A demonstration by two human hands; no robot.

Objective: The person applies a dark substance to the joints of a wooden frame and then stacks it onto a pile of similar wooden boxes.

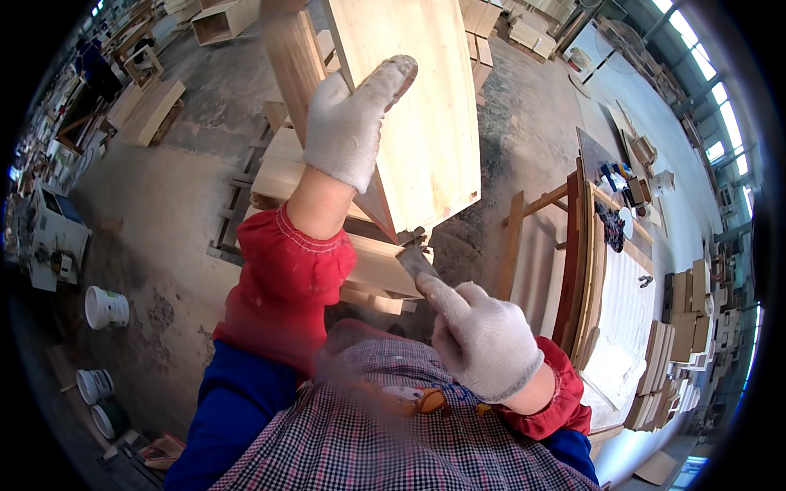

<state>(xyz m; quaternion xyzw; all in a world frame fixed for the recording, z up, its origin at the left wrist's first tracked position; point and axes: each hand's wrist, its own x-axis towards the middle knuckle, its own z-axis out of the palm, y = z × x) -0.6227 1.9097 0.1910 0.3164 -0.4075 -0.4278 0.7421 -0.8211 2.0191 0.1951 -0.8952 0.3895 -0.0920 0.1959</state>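
A pale wooden box (426, 123) stands tilted in front of me, one corner pointing down toward me. My left hand (352, 123), in a white knitted glove, grips its edge, with the thumb lying on the broad panel and the fingers hidden behind. In my right hand (487, 340), also gloved, is a putty knife (417, 263), its flat blade reaching the box's lower corner. A small brownish lump (415, 238) sits at that corner by the blade tip; I cannot tell exactly what it is. The knife's handle is hidden in my fist.
Stacked wooden pieces (282, 168) lie beneath the box. To the right stands a workbench (614, 315) with a white covering, cloth and small items. White buckets (106, 308) are on the floor at left, near a white machine (59, 233). A person (97, 69) is far left.
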